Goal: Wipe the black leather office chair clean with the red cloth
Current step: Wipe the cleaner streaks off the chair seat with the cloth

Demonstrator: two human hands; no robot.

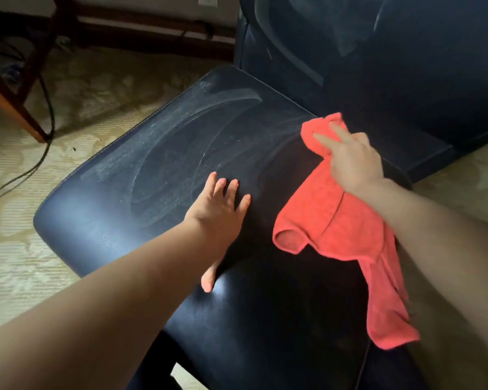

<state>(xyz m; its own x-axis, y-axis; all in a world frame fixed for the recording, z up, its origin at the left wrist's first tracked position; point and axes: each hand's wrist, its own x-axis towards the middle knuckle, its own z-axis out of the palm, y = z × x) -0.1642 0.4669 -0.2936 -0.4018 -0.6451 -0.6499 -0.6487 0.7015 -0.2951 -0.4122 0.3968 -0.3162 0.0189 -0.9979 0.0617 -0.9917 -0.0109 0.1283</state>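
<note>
Your cloth (330,218) is coral-red. Your chair seat (265,319) is black, swirled with pale grey dust arcs (166,153); the carpet (17,249) is cream with faint beige leaf shapes.

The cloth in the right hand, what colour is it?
The cloth is plain coral-red; the head view shows it.

No readable text, label, brand, number or sign anywhere in view. Black leather chair (152,164): seat shows only pale smear marks, no letters. Red cloth (335,220): plain, no tag visible. Wall plate (207,0), far edge, left of the chair back: cropped and too small to read.
</note>
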